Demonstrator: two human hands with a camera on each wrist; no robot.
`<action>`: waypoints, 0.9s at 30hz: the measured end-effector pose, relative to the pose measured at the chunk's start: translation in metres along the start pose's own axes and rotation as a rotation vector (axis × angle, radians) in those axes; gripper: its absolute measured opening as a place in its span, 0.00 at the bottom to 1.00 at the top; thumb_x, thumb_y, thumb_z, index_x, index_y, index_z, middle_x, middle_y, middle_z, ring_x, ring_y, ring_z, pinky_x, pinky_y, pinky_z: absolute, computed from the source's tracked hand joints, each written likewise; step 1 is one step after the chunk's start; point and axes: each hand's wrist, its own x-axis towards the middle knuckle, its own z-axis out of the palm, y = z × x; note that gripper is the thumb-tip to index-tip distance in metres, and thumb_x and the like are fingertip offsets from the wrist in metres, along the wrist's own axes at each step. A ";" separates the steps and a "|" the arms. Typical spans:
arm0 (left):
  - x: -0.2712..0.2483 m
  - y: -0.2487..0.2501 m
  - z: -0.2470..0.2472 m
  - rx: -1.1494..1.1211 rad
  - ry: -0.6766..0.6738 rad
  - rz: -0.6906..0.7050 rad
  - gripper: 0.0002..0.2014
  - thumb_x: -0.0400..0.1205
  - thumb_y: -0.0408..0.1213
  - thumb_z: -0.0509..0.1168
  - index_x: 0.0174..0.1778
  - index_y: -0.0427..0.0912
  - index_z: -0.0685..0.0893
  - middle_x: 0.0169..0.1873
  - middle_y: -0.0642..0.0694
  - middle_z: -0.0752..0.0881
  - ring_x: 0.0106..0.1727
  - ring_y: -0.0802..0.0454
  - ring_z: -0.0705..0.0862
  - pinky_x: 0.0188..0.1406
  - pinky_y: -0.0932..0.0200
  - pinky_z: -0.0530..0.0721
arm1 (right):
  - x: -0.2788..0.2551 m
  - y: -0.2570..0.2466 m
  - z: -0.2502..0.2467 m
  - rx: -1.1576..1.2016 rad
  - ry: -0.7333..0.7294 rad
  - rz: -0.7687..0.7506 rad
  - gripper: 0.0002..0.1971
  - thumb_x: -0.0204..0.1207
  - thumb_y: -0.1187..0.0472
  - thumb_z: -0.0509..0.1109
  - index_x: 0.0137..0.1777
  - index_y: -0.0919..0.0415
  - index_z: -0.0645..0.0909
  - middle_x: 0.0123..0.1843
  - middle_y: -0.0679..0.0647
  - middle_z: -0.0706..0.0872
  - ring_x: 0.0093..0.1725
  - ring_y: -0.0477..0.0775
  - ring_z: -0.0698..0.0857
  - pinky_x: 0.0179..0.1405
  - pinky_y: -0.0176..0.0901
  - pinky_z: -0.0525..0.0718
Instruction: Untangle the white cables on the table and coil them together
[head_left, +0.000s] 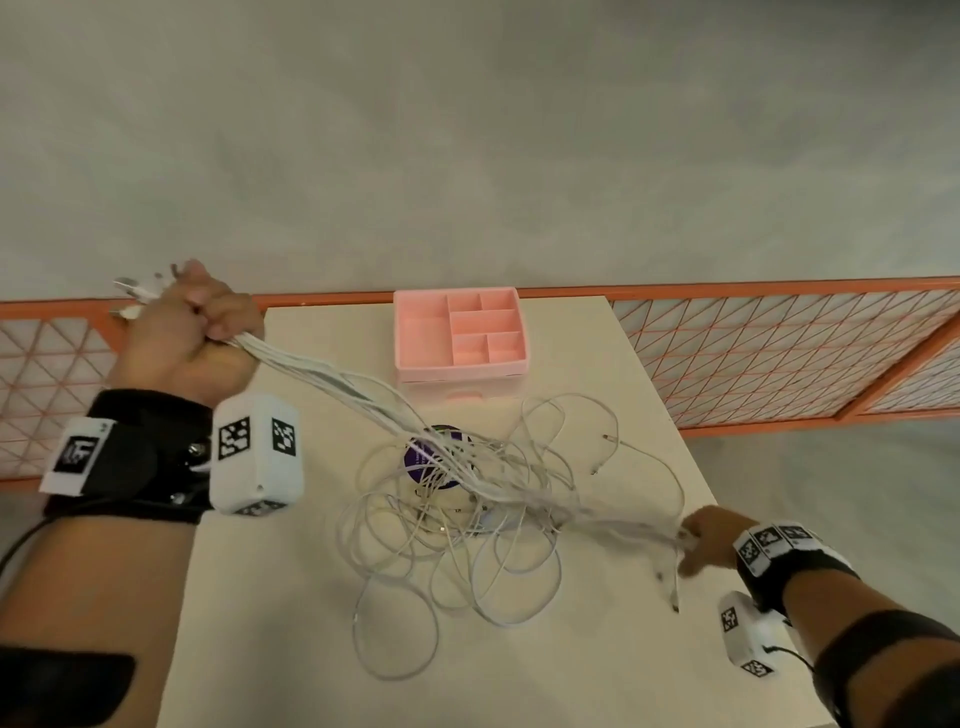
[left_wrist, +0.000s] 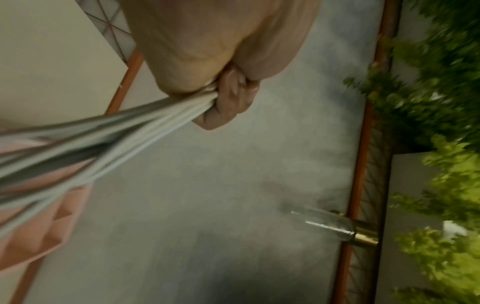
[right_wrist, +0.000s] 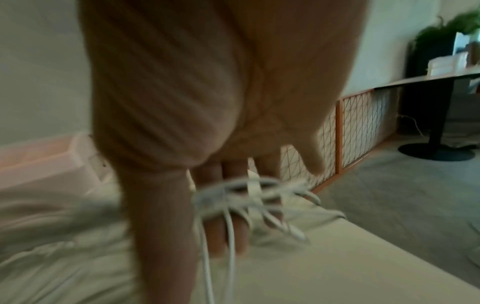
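Head view: left hand (head_left: 192, 332) fists one end of the white cables (head_left: 457, 499), raised left of the pink organiser tray (head_left: 410, 358); right hand (head_left: 709, 540) pinches the other ends near the worktop (head_left: 597, 675) edge. Loops sprawl below the tray, so untangling looks partway and coiling not begun.

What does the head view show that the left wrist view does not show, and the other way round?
Only the head view shows the right hand holding the other end of the cable bundle, the loose tangle of white cables on the table, and a purple round object under them. Only the left wrist view shows green plants and the curled fingers from close up. Both show the left hand gripping the cable bundle, the pink tray, and the orange fence.
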 end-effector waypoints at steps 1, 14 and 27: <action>-0.003 -0.010 -0.001 0.073 0.016 -0.049 0.08 0.70 0.31 0.69 0.29 0.47 0.79 0.19 0.55 0.68 0.17 0.61 0.63 0.14 0.70 0.61 | 0.004 0.006 0.007 -0.007 -0.088 0.029 0.26 0.54 0.41 0.85 0.51 0.52 0.87 0.49 0.45 0.88 0.51 0.50 0.85 0.53 0.43 0.82; -0.033 -0.123 -0.048 0.333 0.199 -0.377 0.15 0.90 0.30 0.51 0.39 0.45 0.75 0.18 0.54 0.68 0.14 0.60 0.62 0.10 0.69 0.59 | 0.011 -0.087 -0.005 0.188 0.298 -0.317 0.08 0.80 0.58 0.70 0.55 0.48 0.86 0.57 0.50 0.83 0.59 0.53 0.83 0.61 0.42 0.78; -0.040 -0.128 -0.050 0.345 0.244 -0.374 0.13 0.91 0.31 0.52 0.43 0.43 0.78 0.19 0.53 0.69 0.15 0.59 0.62 0.09 0.68 0.60 | 0.030 -0.122 0.037 0.073 0.231 -0.239 0.13 0.78 0.58 0.73 0.60 0.61 0.85 0.60 0.56 0.86 0.61 0.57 0.84 0.56 0.41 0.80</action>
